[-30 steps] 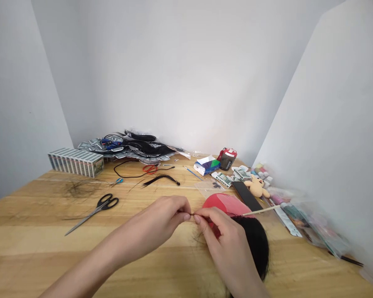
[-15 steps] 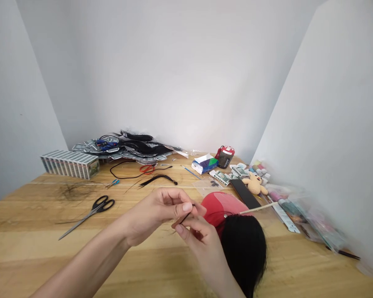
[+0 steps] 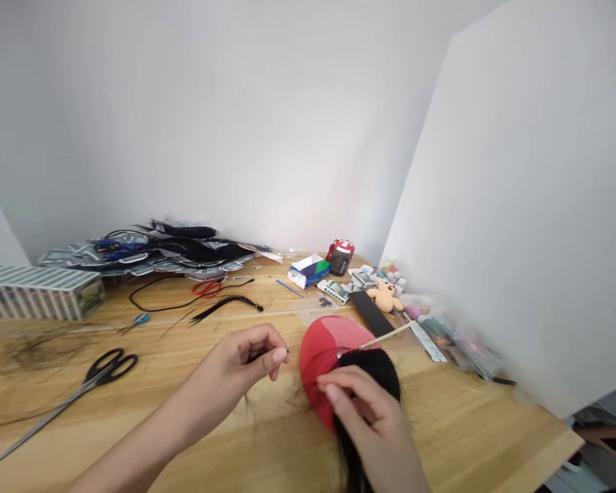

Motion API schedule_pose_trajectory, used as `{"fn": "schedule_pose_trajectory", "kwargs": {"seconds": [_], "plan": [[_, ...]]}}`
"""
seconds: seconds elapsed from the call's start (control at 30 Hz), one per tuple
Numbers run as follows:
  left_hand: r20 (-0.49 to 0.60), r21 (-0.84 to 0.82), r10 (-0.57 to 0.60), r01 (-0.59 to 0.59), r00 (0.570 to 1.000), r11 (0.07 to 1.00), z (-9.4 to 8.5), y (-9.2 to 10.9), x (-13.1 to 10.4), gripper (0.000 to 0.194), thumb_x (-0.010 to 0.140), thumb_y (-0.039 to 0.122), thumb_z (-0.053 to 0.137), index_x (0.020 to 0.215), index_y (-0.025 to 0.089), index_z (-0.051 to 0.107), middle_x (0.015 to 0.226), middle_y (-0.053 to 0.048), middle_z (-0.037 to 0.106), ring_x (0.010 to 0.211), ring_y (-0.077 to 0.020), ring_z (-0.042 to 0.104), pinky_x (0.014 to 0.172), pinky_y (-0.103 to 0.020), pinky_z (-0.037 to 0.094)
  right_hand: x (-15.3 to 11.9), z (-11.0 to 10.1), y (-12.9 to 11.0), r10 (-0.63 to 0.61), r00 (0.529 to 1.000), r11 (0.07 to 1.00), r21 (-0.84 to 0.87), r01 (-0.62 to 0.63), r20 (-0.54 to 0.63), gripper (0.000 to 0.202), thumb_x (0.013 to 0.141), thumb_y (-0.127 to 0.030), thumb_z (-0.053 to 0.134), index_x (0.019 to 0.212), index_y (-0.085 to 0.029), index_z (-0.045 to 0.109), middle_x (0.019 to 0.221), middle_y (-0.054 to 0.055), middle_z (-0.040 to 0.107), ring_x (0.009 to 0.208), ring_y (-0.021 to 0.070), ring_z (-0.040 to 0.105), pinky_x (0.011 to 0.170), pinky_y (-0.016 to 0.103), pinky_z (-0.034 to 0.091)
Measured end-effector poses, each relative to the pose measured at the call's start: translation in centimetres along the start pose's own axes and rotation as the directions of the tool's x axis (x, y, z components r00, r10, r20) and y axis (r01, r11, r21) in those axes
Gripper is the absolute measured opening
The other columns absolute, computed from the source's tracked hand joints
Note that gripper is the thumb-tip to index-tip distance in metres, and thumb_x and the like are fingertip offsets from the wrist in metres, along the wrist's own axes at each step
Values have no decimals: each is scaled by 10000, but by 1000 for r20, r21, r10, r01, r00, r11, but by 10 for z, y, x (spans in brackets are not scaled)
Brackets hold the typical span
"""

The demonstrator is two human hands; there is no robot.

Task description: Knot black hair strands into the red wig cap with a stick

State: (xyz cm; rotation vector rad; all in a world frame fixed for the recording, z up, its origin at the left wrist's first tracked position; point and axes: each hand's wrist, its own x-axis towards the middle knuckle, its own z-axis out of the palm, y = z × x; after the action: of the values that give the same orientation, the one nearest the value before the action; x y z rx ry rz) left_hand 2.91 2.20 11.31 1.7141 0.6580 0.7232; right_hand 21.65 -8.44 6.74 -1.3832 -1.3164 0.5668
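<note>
My left hand [image 3: 257, 359] is closed in a pinch above the table, a tiny dark bit showing at its fingertips, too small to name. To its right, my right hand [image 3: 364, 418] is pinched closed in front of a bundle of black hair [image 3: 382, 373]. Whatever lies between those fingertips cannot be made out, though fine dark strands show beside them. Behind this hand lies a rounded red piece [image 3: 315, 349] with a pink section, partly covered by the hair. A pale thin stick [image 3: 390, 334] extends from the hair's upper edge.
Black-handled scissors [image 3: 103, 373] lie at left, below loose hair strands [image 3: 46, 346] and a long patterned box [image 3: 35, 294]. A black hair lock [image 3: 228, 305], a tissue pack [image 3: 308, 272], a dark bar [image 3: 372, 313], a plush toy [image 3: 385, 296] and plastic bags [image 3: 456, 342] lie farther back.
My hands have come apart; the thin dark strip between them is no longer visible there. The right hand is now over the hair and red piece. The view has turned rightward.
</note>
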Motion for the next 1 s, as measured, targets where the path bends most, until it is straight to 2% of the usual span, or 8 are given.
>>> {"fn": "schedule_pose_trajectory", "kwargs": {"seconds": [0.1,0.23,0.33,0.5,0.63,0.77,0.87,1.0], "plan": [[-3,79,12,-12,1000,997,4,-10,3,309,874,464,548,726,193,564,675,22,538,661,-161,458,622,-269,310,0,-43,16,151,900,988,37,-149,-408,297,776,-507,715,881,-236,778,822,41,736,822,241,675,728,283,520],[-15,164,14,-12,1000,986,15,-22,4,283,885,414,526,704,199,563,669,19,547,665,-171,495,630,-270,335,22,-85,39,238,822,968,62,-242,-517,411,704,-560,743,911,-205,765,850,56,747,913,297,677,831,357,516],[-6,219,36,-34,999,975,28,-28,3,263,897,377,520,712,202,589,678,19,582,686,-173,542,644,-258,372,43,-92,53,318,829,947,119,-297,-461,439,636,-583,783,820,-184,785,920,102,784,1030,363,676,920,432,509],[-27,303,89,-76,996,950,38,-32,8,249,887,320,505,699,210,626,650,27,640,633,-155,589,599,-222,413,58,-72,66,366,888,923,231,-308,-278,498,730,-618,720,1020,-221,800,1184,89,762,1264,348,589,1056,469,452],[-185,374,168,-88,968,923,-5,-15,7,269,828,412,546,676,224,662,644,20,677,626,-168,604,578,-217,442,56,-58,67,362,913,913,269,-306,-189,549,724,-623,739,1115,-239,776,1223,72,750,1264,325,596,1085,434,441],[-513,495,284,9,810,869,-63,8,-4,230,838,475,641,914,261,678,818,60,720,795,-162,630,663,-181,464,56,-53,65,379,912,904,272,-329,-155,597,728,-636,736,1177,-242,748,1238,68,743,1299,333,560,1110,432,412],[-434,669,441,-47,786,741,-69,6,-5,231,896,464,602,866,249,681,733,67,715,670,-142,649,570,-169,489,60,-45,64,385,917,899,267,-346,-108,629,739,-635,733,1238,-252,713,1321,67,694,1332,332,526,1138,452,372],[-248,759,557,-199,792,620,-37,-23,3,202,967,337,539,858,240,680,696,52,748,586,-132,700,507,-159,521,61,-25,61,391,920,897,236,-373,-29,635,779,-632,702,1288,-253,675,1381,72,649,1351,324,501,1167,479,317]]}}
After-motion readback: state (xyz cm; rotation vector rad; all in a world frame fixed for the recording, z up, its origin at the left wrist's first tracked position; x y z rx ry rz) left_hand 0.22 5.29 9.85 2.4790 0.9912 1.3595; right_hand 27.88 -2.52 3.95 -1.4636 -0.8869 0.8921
